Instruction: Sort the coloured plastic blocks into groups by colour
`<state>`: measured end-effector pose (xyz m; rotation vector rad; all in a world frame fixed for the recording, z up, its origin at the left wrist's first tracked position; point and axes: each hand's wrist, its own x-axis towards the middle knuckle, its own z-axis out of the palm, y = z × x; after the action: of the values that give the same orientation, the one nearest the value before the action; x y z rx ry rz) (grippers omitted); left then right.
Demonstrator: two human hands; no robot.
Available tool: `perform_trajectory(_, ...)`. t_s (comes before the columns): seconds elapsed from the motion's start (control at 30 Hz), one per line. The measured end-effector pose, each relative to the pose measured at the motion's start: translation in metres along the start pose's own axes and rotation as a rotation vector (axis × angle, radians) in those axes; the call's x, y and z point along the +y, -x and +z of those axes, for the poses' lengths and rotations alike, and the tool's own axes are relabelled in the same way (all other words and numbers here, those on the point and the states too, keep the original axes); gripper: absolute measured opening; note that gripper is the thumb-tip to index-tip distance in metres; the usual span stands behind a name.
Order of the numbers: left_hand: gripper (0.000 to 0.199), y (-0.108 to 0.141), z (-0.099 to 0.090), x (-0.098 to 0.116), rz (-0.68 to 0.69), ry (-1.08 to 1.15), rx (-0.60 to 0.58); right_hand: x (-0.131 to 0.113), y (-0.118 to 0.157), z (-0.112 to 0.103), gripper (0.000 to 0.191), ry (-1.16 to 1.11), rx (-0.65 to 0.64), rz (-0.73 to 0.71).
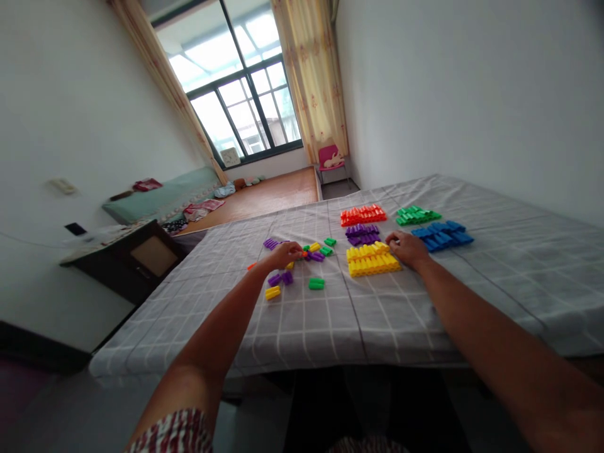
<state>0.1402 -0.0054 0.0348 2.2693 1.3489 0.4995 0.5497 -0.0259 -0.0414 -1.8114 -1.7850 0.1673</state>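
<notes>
On my feed: white-walled room, one window, two curtains, one pink chair, all well beyond the yellow stack. Grey checked cloth under it. Five stacks: yellow; blue stack to its right; red stack beyond; green stack beyond-right; purple stack just behind. I see left hand left of it, fingers bunched, orange bit at the tips; right hand at its right end, fingers curled. Can't tell whether either grips anything. Loose mixed pieces left of it, too bunched to count.
</notes>
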Motion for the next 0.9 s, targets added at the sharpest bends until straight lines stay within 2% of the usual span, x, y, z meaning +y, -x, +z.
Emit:
perform_trajectory(0.13,0.028,-0.006,0.009,-0.002,-0.166,0.371,0.246,0.001,-0.001,0.001,0.023,0.002,-0.002,-0.01)
perform_trajectory(0.2,0.032,-0.009,0.014,-0.005,-0.2,0.476,0.318,0.002,-0.001,0.001,0.023,0.005,-0.001,-0.011)
perform_trajectory(0.33,0.034,-0.009,0.015,-0.013,-0.156,0.376,0.333,0.002,-0.001,0.001,0.024,0.013,0.003,-0.023)
perform_trajectory(0.47,0.026,-0.003,0.015,-0.012,-0.168,0.266,0.344,0.002,0.0,0.001,0.024,0.011,0.005,-0.02)
perform_trajectory(0.6,0.026,0.003,0.019,-0.008,-0.217,0.304,0.334,0.003,-0.001,0.002,0.023,0.005,0.005,-0.017)
perform_trajectory(0.73,0.026,0.004,0.016,-0.009,-0.247,0.367,0.403,0.003,-0.001,0.002,0.023,0.004,0.001,-0.015)
perform_trajectory(0.83,0.029,-0.006,0.009,-0.007,-0.261,0.408,0.459,0.0,-0.001,0.0,0.022,0.007,-0.009,-0.015)
perform_trajectory(0.9,0.034,-0.019,0.007,0.0,-0.267,0.517,0.464,-0.004,0.001,-0.002,0.023,0.011,-0.013,-0.005)
